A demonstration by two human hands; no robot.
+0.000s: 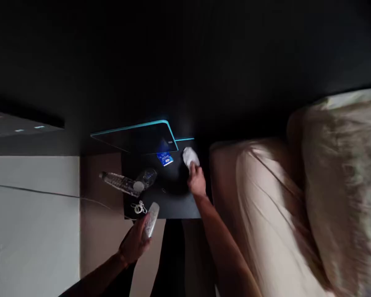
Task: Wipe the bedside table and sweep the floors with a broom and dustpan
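Note:
My left hand [135, 243] is closed around a pale, speckled, slab-shaped object [151, 218] with rounded ends, held tilted at the near edge of the dark table [179, 207]. My right hand [197, 181] reaches to the table's right side, its fingers closed on a crumpled white cloth [190, 156]. That cloth rests against the dark surface; whether it is fabric or tissue I cannot tell. A small white looped object [139, 207] lies just beyond my left hand. Between the hands, farther back, is a blue packet [165, 159] with white print.
Two clear plastic bottles, one long [119, 181] and one short [148, 177], lie at the table's left. A dark tablet [136, 138] with a bright blue rim stands at the back. A bed with pale bedding [262, 198] and a patterned pillow [343, 177] borders the right.

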